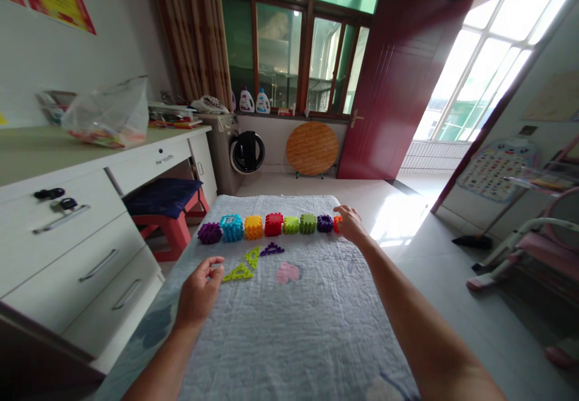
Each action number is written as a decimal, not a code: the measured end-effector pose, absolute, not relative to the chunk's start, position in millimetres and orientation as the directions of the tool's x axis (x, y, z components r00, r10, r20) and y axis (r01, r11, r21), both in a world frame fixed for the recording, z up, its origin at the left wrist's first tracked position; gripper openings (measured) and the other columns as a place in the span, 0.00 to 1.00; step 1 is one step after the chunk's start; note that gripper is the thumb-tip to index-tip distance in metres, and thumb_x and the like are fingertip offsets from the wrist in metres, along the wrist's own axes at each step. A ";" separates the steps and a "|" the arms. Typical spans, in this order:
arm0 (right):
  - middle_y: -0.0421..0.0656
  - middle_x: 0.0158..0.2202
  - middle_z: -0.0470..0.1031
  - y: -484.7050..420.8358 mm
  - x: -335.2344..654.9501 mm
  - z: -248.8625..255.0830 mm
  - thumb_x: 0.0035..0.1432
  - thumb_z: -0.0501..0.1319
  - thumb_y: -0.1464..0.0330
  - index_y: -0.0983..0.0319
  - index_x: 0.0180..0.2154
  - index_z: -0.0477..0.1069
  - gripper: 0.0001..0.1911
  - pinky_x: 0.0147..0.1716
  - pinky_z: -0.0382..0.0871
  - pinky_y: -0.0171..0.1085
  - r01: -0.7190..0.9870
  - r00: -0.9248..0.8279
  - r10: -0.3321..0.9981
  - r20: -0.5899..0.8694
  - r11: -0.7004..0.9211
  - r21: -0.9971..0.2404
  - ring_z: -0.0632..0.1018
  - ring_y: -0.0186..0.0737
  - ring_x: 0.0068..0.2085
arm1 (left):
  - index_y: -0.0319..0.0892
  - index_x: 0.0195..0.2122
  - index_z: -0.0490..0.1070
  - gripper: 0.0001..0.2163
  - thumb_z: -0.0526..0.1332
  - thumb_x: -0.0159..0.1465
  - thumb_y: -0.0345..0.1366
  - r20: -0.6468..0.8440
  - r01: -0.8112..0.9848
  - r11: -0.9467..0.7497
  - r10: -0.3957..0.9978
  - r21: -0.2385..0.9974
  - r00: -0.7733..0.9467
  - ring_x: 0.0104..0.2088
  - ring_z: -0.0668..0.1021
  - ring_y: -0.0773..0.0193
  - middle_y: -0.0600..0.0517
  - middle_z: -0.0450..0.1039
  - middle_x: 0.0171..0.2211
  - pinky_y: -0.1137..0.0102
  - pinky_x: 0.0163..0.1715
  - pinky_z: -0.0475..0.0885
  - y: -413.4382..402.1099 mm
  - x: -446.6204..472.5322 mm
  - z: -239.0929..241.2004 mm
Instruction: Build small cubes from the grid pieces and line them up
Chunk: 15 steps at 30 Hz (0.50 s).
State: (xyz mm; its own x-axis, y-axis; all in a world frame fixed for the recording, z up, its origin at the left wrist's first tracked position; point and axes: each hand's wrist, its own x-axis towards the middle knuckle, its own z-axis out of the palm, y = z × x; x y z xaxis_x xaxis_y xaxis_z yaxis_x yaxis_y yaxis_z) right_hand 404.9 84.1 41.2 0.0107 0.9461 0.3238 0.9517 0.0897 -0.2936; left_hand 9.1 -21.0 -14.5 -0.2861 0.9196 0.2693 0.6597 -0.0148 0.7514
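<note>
A row of toy blocks runs across the far part of the cloth: purple (pixel 210 233), blue (pixel 232 228), yellow (pixel 253 227), red (pixel 274 224), lime (pixel 291 225), olive green (pixel 308 224) and dark purple (pixel 324 224). At the right end, my right hand (pixel 351 222) closes over an orange block (pixel 337 224), which it mostly hides. My left hand (pixel 201 286) has loosely curved fingers apart, with nothing seen in them. Close beside it lies a lime triangle piece (pixel 239 272). A second lime triangle piece (pixel 252 257) and a purple triangle piece (pixel 272 249) lie beyond.
The light blue quilted cloth (pixel 298 322) covers the surface under my hands. At left stand a white desk (pixel 131 160) with a plastic bag (pixel 111 114) and a red stool with a dark top (pixel 165 198). A pink chair (pixel 534 262) is at right.
</note>
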 end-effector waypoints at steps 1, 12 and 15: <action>0.45 0.50 0.71 74.8 393.0 42.5 0.50 0.53 0.77 0.59 0.49 0.69 0.23 0.47 0.62 0.40 0.933 -0.061 0.948 0.313 0.165 -0.319 0.69 0.44 0.49 | 0.44 0.39 0.70 0.16 0.52 0.56 0.47 0.272 0.659 -0.018 0.919 0.752 -0.285 0.21 0.72 0.63 0.57 0.71 0.20 0.72 0.25 0.65 -21.1 9.7 -14.0; 0.46 0.54 0.68 24.6 253.6 8.6 0.50 0.52 0.80 0.60 0.52 0.67 0.27 0.51 0.59 0.40 0.759 -0.528 0.832 0.172 0.553 -0.343 0.68 0.43 0.52 | 0.43 0.39 0.70 0.15 0.52 0.58 0.44 0.300 0.653 -0.037 0.907 0.757 -0.296 0.25 0.74 0.62 0.56 0.70 0.22 0.72 0.28 0.66 -25.2 8.8 -13.6; 0.43 0.59 0.62 27.1 237.7 -6.8 0.54 0.52 0.76 0.55 0.53 0.66 0.24 0.50 0.59 0.43 0.831 -0.395 0.897 0.199 0.441 -0.338 0.64 0.47 0.54 | 0.43 0.39 0.70 0.15 0.52 0.58 0.44 0.314 0.655 -0.050 0.903 0.754 -0.292 0.25 0.74 0.62 0.56 0.70 0.22 0.71 0.28 0.66 -25.5 9.0 -12.6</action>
